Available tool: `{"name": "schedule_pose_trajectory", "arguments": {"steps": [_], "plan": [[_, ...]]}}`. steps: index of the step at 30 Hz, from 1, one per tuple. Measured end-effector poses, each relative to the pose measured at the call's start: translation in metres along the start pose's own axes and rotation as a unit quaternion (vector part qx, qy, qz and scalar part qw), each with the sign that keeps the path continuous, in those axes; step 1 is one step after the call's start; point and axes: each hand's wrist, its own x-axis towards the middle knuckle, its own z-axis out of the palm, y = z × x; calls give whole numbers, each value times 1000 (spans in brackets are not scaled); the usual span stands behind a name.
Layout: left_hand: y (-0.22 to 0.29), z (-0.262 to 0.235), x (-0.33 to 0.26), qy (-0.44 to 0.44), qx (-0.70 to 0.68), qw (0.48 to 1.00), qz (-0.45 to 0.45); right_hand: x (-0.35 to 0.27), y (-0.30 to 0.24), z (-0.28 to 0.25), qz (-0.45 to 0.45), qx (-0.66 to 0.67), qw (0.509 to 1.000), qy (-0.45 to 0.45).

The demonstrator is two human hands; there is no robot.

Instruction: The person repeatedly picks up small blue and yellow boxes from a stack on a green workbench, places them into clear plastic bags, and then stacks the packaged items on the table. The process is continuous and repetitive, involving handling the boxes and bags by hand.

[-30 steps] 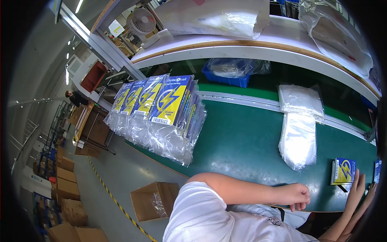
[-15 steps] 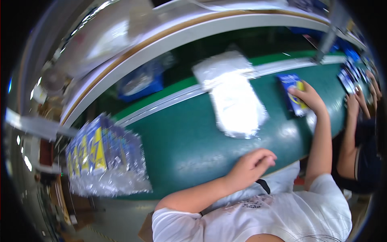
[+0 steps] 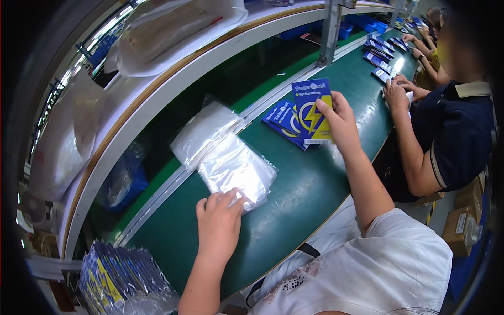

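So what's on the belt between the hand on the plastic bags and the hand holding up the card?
In the head view, only the clear plastic bags and bare green belt lie between the left hand and right hand.

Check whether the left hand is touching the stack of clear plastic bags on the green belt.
Touching. The head view shows the left hand with its fingertips pressed flat on the near edge of the clear plastic bags, with no gap visible.

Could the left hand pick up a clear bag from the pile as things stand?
Probably yes: the left hand already rests its fingertips on the near end of the pile of clear bags, with nothing lying over it on the green belt.
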Motion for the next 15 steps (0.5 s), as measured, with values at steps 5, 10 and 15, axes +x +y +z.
{"name": "schedule_pose_trajectory", "arguments": {"steps": [5,10,15], "plan": [[-4,0,9,36,-49,998,-34,-40,-26,1,197,305,931,-36],[15,-3,13,113,-127,981,-96,-77,-31,10,400,364,785,-303],[11,6,5,148,-172,971,-79,-92,-25,32,450,388,661,-457]]}}
